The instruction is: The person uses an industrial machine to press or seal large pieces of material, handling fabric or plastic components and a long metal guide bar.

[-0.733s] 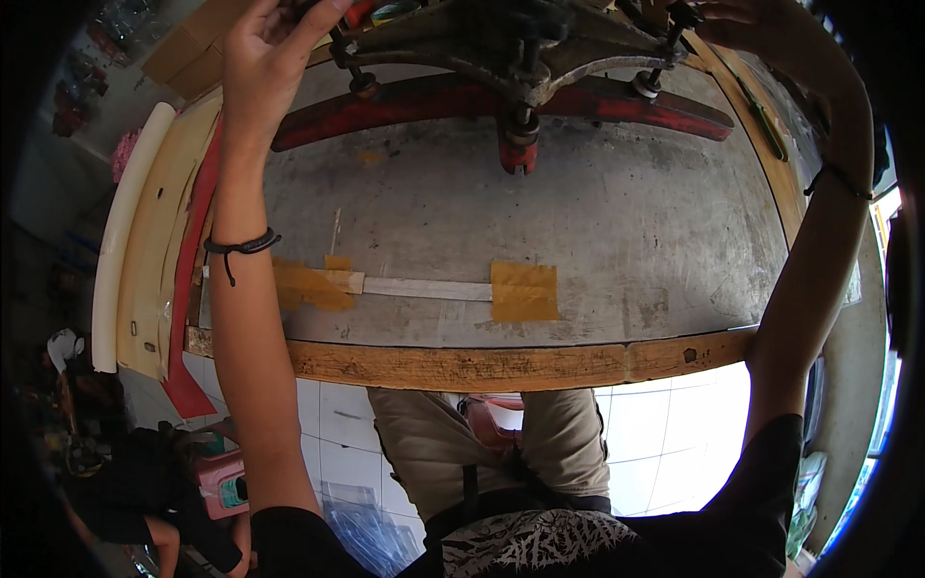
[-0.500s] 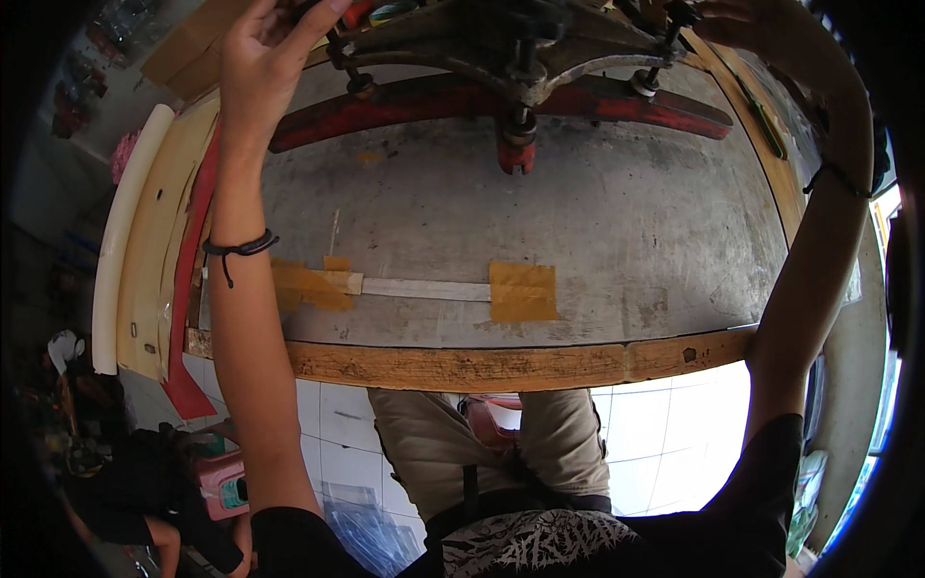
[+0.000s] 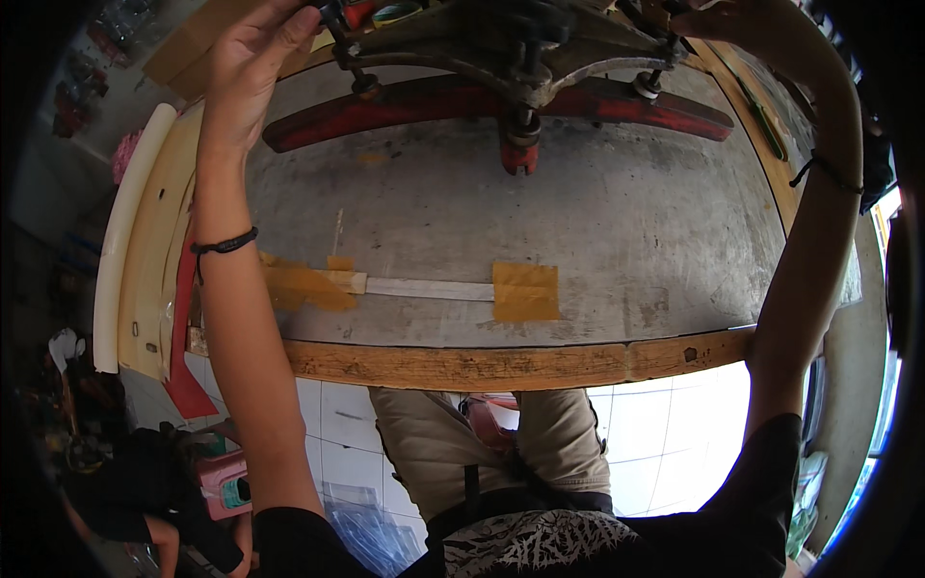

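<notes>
A heavy metal press frame (image 3: 443, 43) with threaded bolts stands over a red metal bar (image 3: 385, 113) at the far side of the table. My left hand (image 3: 252, 63) is raised to the frame's left end, its thumb and fingers closed around the black knob (image 3: 331, 13) of a bolt; the upper fingertips are partly cut off by the view's edge. At the other end, my right hand (image 3: 756, 34) pinches the dark knob (image 3: 680, 10) of the right bolt. Both bolts' lower ends meet the red bar.
The grey metal tabletop (image 3: 636, 231) has a wooden front edge (image 3: 462, 367). Brown tape (image 3: 525, 291) holds a white strip (image 3: 429, 289) to it. Rolled and flat sheets (image 3: 133, 241) line the left side. A green-handled tool (image 3: 766, 130) lies right. A person in black (image 3: 159, 482) sits lower left.
My left hand has moved slightly left and down, its thumb now lower by the knob. My right hand has shifted a little left and down, its fingers at the right knob.
</notes>
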Tool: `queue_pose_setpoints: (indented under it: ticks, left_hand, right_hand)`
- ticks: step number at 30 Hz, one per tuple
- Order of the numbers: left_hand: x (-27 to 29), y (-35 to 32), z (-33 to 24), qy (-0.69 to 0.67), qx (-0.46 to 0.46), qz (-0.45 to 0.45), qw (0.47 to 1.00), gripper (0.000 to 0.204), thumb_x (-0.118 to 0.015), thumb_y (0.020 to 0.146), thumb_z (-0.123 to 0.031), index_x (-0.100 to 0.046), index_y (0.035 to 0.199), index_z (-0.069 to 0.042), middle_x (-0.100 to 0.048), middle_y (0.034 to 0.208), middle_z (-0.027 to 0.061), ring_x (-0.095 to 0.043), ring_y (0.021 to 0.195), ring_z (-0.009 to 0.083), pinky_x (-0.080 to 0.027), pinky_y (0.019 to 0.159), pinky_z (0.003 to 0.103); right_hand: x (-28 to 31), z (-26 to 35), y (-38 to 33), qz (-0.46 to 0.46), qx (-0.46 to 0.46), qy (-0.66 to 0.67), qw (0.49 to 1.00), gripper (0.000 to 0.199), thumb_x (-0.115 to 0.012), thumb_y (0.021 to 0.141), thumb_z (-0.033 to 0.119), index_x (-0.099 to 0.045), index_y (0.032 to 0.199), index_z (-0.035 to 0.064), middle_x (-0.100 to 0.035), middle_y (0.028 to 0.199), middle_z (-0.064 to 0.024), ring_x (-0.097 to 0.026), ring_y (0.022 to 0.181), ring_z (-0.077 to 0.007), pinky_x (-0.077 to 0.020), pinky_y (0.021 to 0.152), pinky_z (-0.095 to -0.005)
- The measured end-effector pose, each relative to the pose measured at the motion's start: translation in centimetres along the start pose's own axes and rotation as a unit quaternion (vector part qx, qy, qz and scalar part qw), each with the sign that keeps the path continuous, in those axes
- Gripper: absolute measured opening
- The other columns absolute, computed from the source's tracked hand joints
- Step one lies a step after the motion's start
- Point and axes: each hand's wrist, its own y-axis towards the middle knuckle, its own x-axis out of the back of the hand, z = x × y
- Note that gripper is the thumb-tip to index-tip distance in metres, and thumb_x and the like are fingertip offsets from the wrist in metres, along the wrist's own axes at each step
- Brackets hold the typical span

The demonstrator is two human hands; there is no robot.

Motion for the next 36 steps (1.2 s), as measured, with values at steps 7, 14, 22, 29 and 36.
queue_pose_setpoints:
  ticks: [7, 14, 22, 29, 36]
  left_hand:
    - [-2.4, -0.3, -2.0, -0.121, -0.020, 0.041, 0.992, 0.036, -0.057, 0.097, -0.019, -0.057, 0.126, 0.002, -0.063, 0.124, 0.0131, -0.060, 0.108, 0.0170, -0.049, 0.083, 0.026]
    - [-3.0, -0.3, -2.1, -0.137, -0.008, -0.016, 0.990, 0.045, -0.045, 0.101, -0.027, -0.048, 0.135, 0.003, -0.061, 0.126, 0.0143, -0.059, 0.112, 0.0195, -0.052, 0.083, 0.029]
    - [-2.4, -0.2, -1.4, -0.090, -0.017, -0.078, 0.993, 0.046, -0.049, 0.100, -0.036, -0.053, 0.130, -0.001, -0.064, 0.119, 0.0095, -0.060, 0.101, 0.0131, -0.048, 0.079, 0.027]
    - [-2.4, -0.3, -1.1, -0.070, -0.015, -0.088, 0.994, 0.045, -0.056, 0.097, -0.035, -0.056, 0.127, -0.001, -0.065, 0.116, 0.0069, -0.060, 0.100, 0.0111, -0.046, 0.082, 0.025]
    - [-2.8, -0.2, -1.1, -0.073, -0.018, -0.086, 0.993, 0.042, -0.060, 0.096, -0.030, -0.056, 0.127, -0.001, -0.066, 0.112, 0.0057, -0.061, 0.104, 0.0120, -0.046, 0.088, 0.026]
  right_hand:
    - [0.0, -0.5, 0.8, 0.002, -0.045, -0.017, 0.999, 0.047, -0.072, 0.085, 0.047, -0.072, 0.107, 0.0056, -0.074, 0.098, -0.0095, -0.070, 0.087, -0.0179, -0.0556, 0.078, -0.0313]
    - [-0.6, -2.2, 1.7, -0.001, -0.033, -0.050, 0.998, 0.055, -0.063, 0.088, 0.056, -0.070, 0.111, 0.0066, -0.072, 0.104, -0.0116, -0.069, 0.092, -0.0222, -0.0546, 0.081, -0.0337]
    - [0.0, 1.5, -1.7, -0.053, -0.017, -0.108, 0.993, 0.062, -0.058, 0.088, 0.062, -0.068, 0.119, 0.0089, -0.072, 0.106, -0.0135, -0.068, 0.097, -0.0257, -0.0537, 0.086, -0.0379]
    - [0.0, 1.3, -1.5, -0.044, -0.032, -0.102, 0.993, 0.065, -0.056, 0.088, 0.064, -0.067, 0.121, 0.0094, -0.071, 0.109, -0.0143, -0.067, 0.100, -0.0274, -0.0532, 0.088, -0.0387]
    - [-0.3, 1.6, -1.5, -0.052, -0.048, -0.115, 0.991, 0.065, -0.056, 0.088, 0.065, -0.067, 0.121, 0.0102, -0.071, 0.109, -0.0137, -0.067, 0.100, -0.0273, -0.0530, 0.088, -0.0379]
